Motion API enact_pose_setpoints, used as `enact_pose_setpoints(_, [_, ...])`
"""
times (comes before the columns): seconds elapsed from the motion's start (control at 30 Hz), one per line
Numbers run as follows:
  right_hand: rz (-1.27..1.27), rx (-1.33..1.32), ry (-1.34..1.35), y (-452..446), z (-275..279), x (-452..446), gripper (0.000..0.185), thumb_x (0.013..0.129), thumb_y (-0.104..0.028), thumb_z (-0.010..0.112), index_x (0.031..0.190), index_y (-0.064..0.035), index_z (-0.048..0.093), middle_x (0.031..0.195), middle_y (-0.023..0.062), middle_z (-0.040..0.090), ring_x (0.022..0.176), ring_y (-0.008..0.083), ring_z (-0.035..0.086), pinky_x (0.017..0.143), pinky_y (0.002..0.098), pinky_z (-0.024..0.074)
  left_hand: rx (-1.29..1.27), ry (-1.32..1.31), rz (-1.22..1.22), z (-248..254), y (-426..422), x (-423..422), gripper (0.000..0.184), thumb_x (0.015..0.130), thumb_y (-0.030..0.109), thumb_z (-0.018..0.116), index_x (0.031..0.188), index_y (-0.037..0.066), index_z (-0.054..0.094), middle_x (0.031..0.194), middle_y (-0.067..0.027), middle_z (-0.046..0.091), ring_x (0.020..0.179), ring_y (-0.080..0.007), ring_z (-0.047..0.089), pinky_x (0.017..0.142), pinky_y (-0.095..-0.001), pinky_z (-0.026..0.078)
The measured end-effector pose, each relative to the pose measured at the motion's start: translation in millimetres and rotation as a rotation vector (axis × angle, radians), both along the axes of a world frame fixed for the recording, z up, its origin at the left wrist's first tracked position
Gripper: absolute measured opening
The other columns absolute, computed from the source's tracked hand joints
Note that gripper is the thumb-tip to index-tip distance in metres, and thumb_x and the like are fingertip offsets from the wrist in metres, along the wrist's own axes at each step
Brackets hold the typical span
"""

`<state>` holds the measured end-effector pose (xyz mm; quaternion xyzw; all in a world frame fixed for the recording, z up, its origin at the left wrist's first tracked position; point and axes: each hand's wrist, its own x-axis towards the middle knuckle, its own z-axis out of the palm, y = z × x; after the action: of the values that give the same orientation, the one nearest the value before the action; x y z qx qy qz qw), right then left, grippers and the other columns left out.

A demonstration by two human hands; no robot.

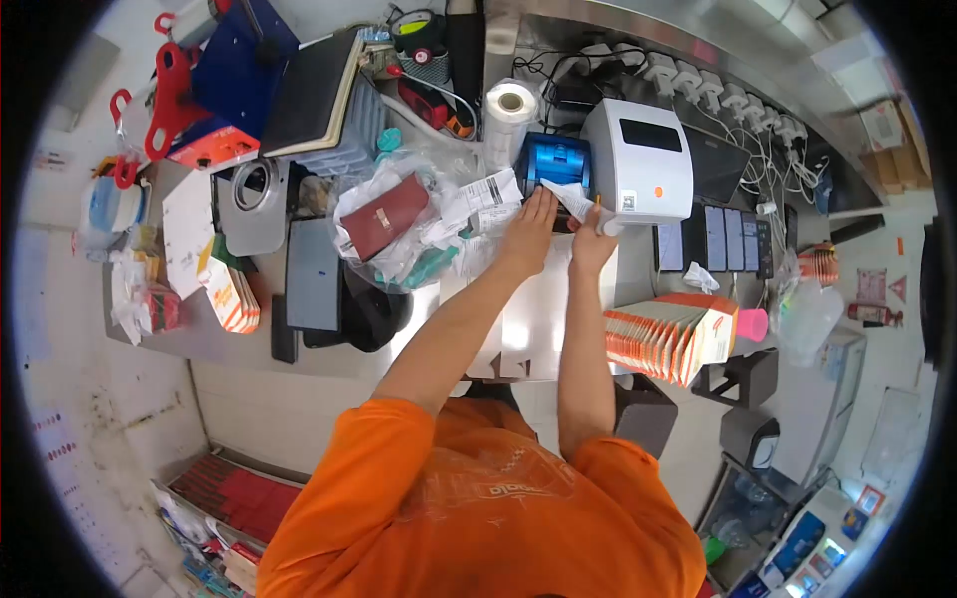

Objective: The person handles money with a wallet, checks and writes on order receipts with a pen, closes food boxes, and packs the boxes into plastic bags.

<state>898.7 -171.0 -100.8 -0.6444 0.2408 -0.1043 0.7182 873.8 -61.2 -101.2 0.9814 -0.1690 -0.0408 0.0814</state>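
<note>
My left hand point(528, 237) reaches to the front of a small blue printer point(556, 162), fingers stretched out beside a dark gap at its base. A strip of white paper point(570, 196) hangs at the printer's front, between my two hands. My right hand point(592, 245) is closed at the lower end of this strip, seemingly pinching it. A thin yellowish tip shows above its fingers, too small to name. Just right of my right hand stands a white label printer point(640, 159). Printed paper slips point(482, 197) lie left of my left hand.
Left of my arms, a clear plastic bag point(369, 189) of crumpled paper carries a maroon wallet-like case point(387, 216). Folded orange-and-white cartons point(663, 337) stand near the counter's front right. Phones point(733, 239) and cabled chargers point(698, 85) line the right. A label roll point(510, 105) stands behind.
</note>
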Motion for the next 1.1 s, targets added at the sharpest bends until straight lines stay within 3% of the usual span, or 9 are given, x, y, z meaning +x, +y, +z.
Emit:
enact_pose_setpoints(0.2, [0.425,-0.814,-0.313,75,50,-55,0.039,0.097,-0.018,0.056,0.126,0.0087,0.058,0.131,0.0334,0.056,0.138,0.0417,0.041,0.113,0.0425,0.0318,0.004,-0.039,0.022,-9,7,-4,0.061,0.082,0.017,0.064,0.137,-0.004,0.045,0.144,-0.0268,0.039,0.135,-0.0394,0.037,0.112,-0.0419,0.033])
enact_pose_setpoints(0.4, [0.539,-0.423,-0.541,117,111,-60,0.023,0.094,-0.003,0.059,0.116,0.0006,0.062,0.103,0.0146,0.068,0.095,0.0242,0.067,0.083,0.0325,0.0516,-0.371,0.385,0.032,41,47,-61,0.048,0.086,0.019,0.061,0.13,0.001,0.054,0.13,-0.0263,0.055,0.118,-0.0403,0.055,0.099,-0.0444,0.046])
enact_pose_setpoints(0.47, [0.775,-0.718,-0.865,147,83,-44,0.058,0.072,0.005,0.064,0.129,-0.004,0.057,0.125,0.0177,0.06,0.119,0.031,0.057,0.1,0.0424,0.0432,-0.546,0.625,0.109,73,82,-129,0.044,0.087,0.019,0.06,0.127,0.002,0.057,0.125,-0.0261,0.06,0.113,-0.0406,0.061,0.094,-0.0452,0.051])
enact_pose_setpoints(0.5, [0.961,-0.965,-0.745,165,73,-38,0.062,0.075,0.001,0.065,0.135,-0.0057,0.052,0.134,0.0184,0.054,0.128,0.0328,0.049,0.106,0.0471,0.0378,-0.721,0.15,0.149,6,87,-183,0.028,0.09,0.02,0.056,0.114,0.007,0.063,0.102,-0.0205,0.068,0.091,-0.0411,0.065,0.08,-0.0514,0.053])
enact_pose_setpoints(0.6, [1.435,-1.732,-0.022,207,31,-29,0.078,0.079,-0.018,0.069,0.149,-0.0099,0.036,0.155,0.02,0.034,0.147,0.0424,0.024,0.116,0.0618,0.0203,-0.738,0.441,0.407,43,162,-313,0.027,0.092,0.02,0.056,0.114,0.008,0.065,0.098,-0.0176,0.068,0.091,-0.0369,0.066,0.079,-0.0471,0.053])
enact_pose_setpoints(0.67, [1.382,-1.764,-0.033,224,38,-32,0.087,0.077,-0.025,0.071,0.153,-0.0095,0.031,0.159,0.0206,0.026,0.148,0.0485,0.013,0.116,0.0673,0.0127,-0.924,0.241,0.67,31,205,-399,0.027,0.09,0.017,0.058,0.113,0.005,0.066,0.098,-0.0177,0.07,0.088,-0.037,0.067,0.078,-0.0446,0.054])
enact_pose_setpoints(0.83, [1.37,-2.043,0.026,280,63,-69,0.085,0.076,-0.023,0.069,0.151,-0.0082,0.033,0.162,0.0198,0.018,0.149,0.0462,0.012,0.114,0.0701,0.0129,-0.882,0.129,1.28,-24,320,-578,0.03,0.087,0.01,0.06,0.116,0.004,0.065,0.097,-0.0189,0.072,0.087,-0.0334,0.07,0.079,-0.0405,0.055])
enact_pose_setpoints(0.93, [1.628,-1.709,-0.284,350,41,-71,0.059,0.075,-0.022,0.068,0.13,-0.0026,0.056,0.128,0.021,0.061,0.123,0.0362,0.056,0.107,0.0468,0.0424,-1.044,0.025,1.449,-41,370,-646,0.028,0.092,0.007,0.059,0.119,0.004,0.064,0.094,-0.0148,0.072,0.086,-0.0246,0.071,0.077,-0.0345,0.056])
enact_pose_setpoints(1.1, [1.356,-2.244,-0.103,380,3,-76,0.066,0.071,-0.036,0.083,0.126,-0.0124,0.055,0.128,0.009,0.062,0.122,0.0329,0.058,0.101,0.0529,0.0431,-1.153,-0.012,1.681,-73,415,-743,0.023,0.096,0.008,0.058,0.117,-0.001,0.061,0.09,-0.0078,0.066,0.081,-0.0138,0.061,0.073,-0.0284,0.05])
